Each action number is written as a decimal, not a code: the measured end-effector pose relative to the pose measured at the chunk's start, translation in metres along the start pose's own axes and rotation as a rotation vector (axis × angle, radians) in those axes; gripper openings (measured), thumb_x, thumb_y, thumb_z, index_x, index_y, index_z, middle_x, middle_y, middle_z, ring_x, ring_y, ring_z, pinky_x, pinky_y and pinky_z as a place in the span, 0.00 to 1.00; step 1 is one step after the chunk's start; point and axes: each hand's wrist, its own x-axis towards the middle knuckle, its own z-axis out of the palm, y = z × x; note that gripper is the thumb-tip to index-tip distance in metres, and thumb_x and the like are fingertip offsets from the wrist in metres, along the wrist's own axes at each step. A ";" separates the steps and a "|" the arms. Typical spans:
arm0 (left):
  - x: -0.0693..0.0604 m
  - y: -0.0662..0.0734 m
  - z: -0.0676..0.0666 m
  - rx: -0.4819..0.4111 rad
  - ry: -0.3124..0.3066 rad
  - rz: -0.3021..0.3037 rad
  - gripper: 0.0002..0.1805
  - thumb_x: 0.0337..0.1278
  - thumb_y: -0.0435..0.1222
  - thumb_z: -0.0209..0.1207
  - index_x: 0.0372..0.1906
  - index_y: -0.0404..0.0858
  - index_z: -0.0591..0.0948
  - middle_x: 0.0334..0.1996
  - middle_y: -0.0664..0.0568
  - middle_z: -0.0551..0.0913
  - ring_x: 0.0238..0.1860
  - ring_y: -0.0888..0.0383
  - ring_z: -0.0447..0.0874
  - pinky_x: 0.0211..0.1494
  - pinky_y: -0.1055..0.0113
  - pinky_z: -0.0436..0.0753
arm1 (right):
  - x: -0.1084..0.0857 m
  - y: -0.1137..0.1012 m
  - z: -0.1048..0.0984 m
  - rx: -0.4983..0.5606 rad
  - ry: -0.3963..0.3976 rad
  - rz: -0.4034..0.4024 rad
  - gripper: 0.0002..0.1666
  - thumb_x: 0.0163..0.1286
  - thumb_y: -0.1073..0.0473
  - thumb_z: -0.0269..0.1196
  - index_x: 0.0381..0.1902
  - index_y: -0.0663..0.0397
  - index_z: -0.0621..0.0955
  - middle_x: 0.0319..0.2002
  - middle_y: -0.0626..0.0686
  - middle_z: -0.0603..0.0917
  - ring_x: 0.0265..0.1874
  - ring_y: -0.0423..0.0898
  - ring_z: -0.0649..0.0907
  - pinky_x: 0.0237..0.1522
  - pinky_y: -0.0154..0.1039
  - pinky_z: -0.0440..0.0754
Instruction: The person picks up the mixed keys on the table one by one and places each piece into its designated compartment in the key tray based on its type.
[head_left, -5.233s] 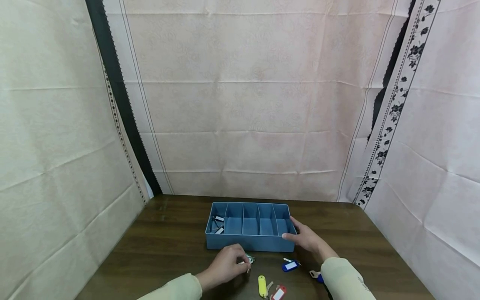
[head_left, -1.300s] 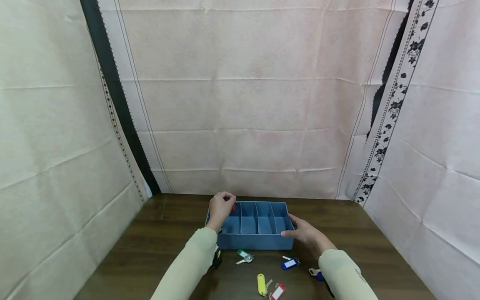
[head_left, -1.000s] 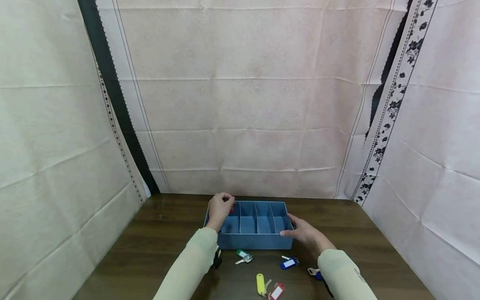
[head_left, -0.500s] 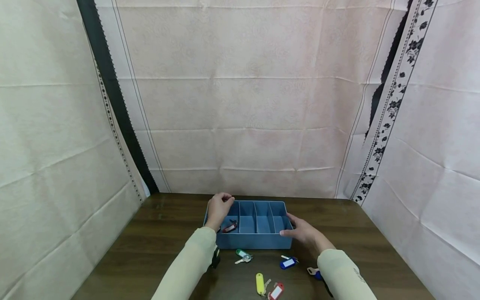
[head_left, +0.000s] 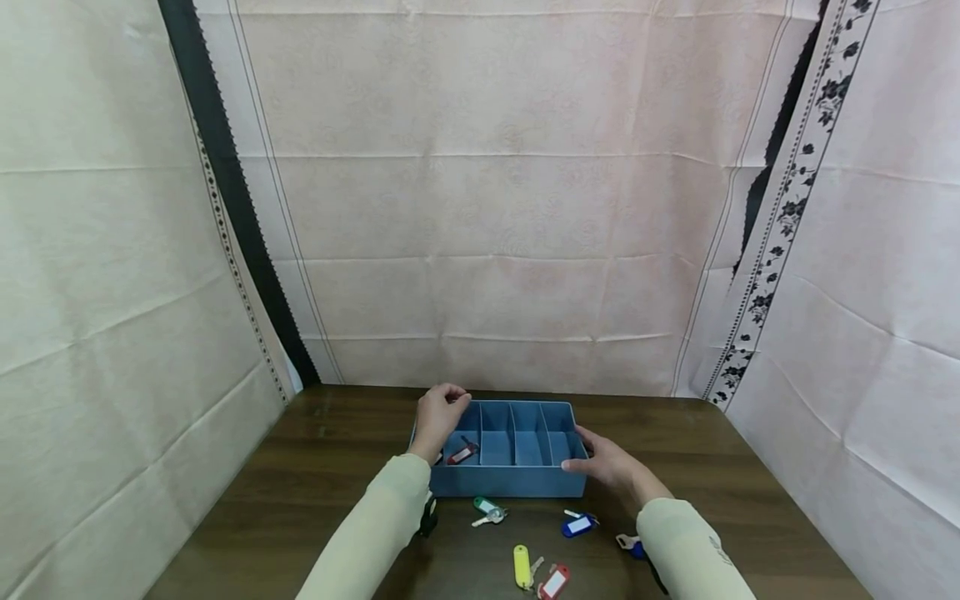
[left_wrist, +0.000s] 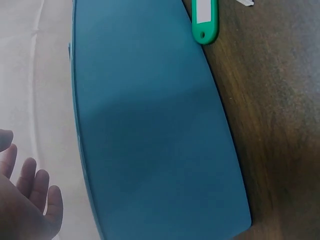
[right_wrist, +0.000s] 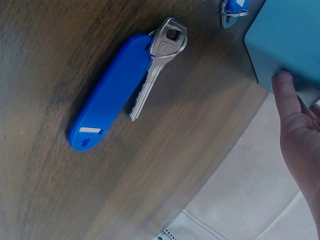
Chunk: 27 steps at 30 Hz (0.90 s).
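The blue tray [head_left: 510,482] is gripped at its right end by the right hand [head_left: 617,468]. Above its left part, the left hand [head_left: 437,421] is poised, released. A dark red key tag [head_left: 461,455] is contained in its fourth compartment from the right.

The left hand [head_left: 438,422] partly hides the box [head_left: 510,482]

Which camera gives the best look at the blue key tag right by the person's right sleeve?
The right wrist view: the blue key tag appears large and whole there, its key beside it. The head view shows it small, partly hidden by the right sleeve. The left wrist view doesn't show it.
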 end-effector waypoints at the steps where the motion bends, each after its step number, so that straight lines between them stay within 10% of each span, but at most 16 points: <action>1: 0.000 0.000 0.000 -0.001 -0.004 0.003 0.06 0.64 0.42 0.64 0.38 0.43 0.85 0.37 0.53 0.80 0.38 0.54 0.77 0.42 0.61 0.80 | 0.000 0.000 0.000 0.001 -0.001 0.000 0.57 0.62 0.44 0.71 0.78 0.59 0.55 0.72 0.71 0.61 0.69 0.71 0.62 0.63 0.67 0.64; 27: -0.027 0.030 -0.003 -0.016 -0.135 0.136 0.05 0.64 0.41 0.64 0.39 0.44 0.85 0.40 0.55 0.82 0.42 0.55 0.77 0.48 0.59 0.80 | -0.003 -0.001 0.000 0.038 -0.006 0.014 0.57 0.62 0.43 0.70 0.78 0.57 0.54 0.73 0.70 0.59 0.70 0.71 0.60 0.62 0.69 0.62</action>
